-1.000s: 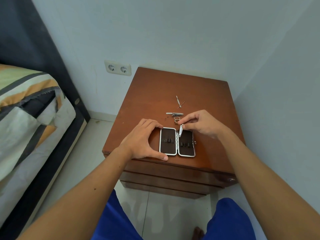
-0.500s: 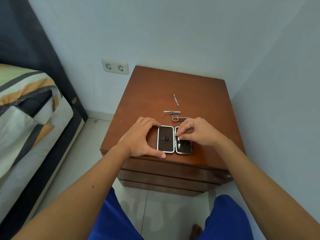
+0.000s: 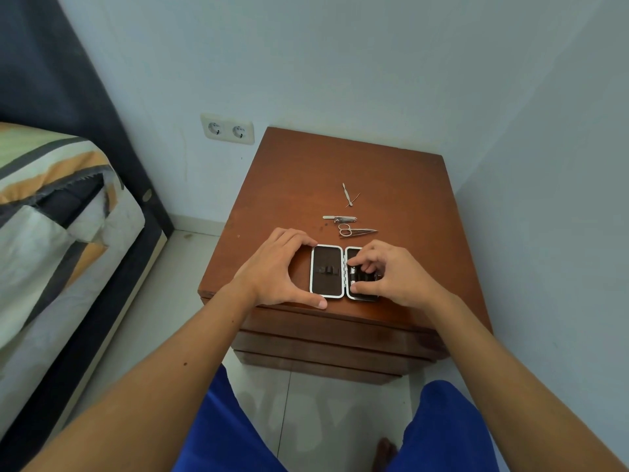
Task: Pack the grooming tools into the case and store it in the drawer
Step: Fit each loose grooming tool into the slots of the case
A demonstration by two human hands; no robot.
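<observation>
Dark-lined and white-rimmed, the case (image 3: 326,271) is lying open flat, both halves' long axes running away from the person, on a wooden nightstand (image 3: 401,185) in a pale-walled corner. Left hand (image 3: 272,270) fingers are spread, bracing its left edge; right hand (image 3: 388,274) fingers are curled, pressing into the right half. Scissors (image 3: 355,230) are lying just beyond the fingertips.
</observation>
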